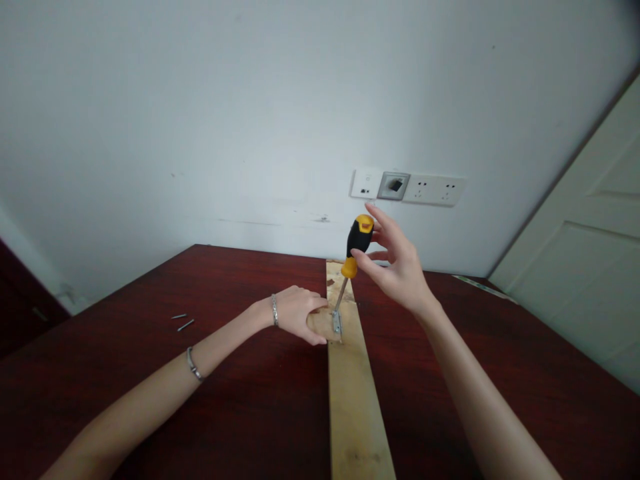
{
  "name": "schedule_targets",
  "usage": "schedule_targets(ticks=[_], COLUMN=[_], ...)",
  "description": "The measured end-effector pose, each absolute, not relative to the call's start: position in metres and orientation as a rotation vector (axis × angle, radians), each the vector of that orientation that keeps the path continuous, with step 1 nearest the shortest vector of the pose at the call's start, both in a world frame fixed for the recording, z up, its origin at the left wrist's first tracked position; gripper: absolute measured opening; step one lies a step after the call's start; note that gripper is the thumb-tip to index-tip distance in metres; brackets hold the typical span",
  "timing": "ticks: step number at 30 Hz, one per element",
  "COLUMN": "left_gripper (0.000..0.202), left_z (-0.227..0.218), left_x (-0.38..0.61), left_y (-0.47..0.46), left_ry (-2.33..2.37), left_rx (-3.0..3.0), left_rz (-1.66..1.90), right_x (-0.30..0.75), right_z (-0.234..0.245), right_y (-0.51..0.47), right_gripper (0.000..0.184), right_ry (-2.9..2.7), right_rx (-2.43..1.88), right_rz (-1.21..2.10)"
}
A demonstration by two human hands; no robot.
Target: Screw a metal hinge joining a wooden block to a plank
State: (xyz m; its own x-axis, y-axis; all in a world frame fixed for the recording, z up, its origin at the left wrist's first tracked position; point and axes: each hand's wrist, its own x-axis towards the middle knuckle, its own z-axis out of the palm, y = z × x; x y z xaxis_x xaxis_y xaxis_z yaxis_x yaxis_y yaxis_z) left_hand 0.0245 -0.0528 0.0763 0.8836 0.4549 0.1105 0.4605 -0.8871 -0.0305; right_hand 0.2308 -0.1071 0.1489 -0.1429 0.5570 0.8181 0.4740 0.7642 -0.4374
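Observation:
My right hand (396, 263) has its thumb and fingers around the black and yellow handle of a screwdriver (359, 237). The screwdriver stands slightly tilted, its shaft running down to a small metal bracket (337, 324). That bracket lies where a short wooden block (320, 325) meets a long wooden plank (353, 393). My left hand (301, 310) grips the block from the left, thumb on the near side and fingers on the far side. Whether the screwdriver tip sits in a screw head is too small to tell.
The plank runs across a dark red table (225, 413) towards the white wall (250, 120). Two loose screws (185, 325) lie on the left. Sockets and switches (434, 190) are on the wall, and a white door (590, 267) stands at the right.

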Motion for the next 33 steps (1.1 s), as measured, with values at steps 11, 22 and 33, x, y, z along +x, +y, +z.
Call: schedule_targets(ticks=[11, 22, 33], left_gripper=[0.055, 0.054, 0.057], left_z=[0.0764, 0.0741, 0.0749], left_x=[0.0252, 0.0243, 0.0254], left_y=[-0.0535, -0.0510, -0.0539], left_ry=[-0.720, -0.720, -0.690], left_rx=[-3.033, -3.074, -3.060], left_rz=[-0.158, -0.187, -0.220], right_x=[0.2340, 0.2276, 0.2286], right_z=[0.1455, 0.1461, 0.1469], right_y=[-0.0993, -0.1001, -0.0971], right_gripper=[0.056, 0.059, 0.057], right_ry=[-1.747, -1.674, -1.629], right_rx=[-0.818, -0.815, -0.736], right_rz=[0.199, 0.196, 0.241])
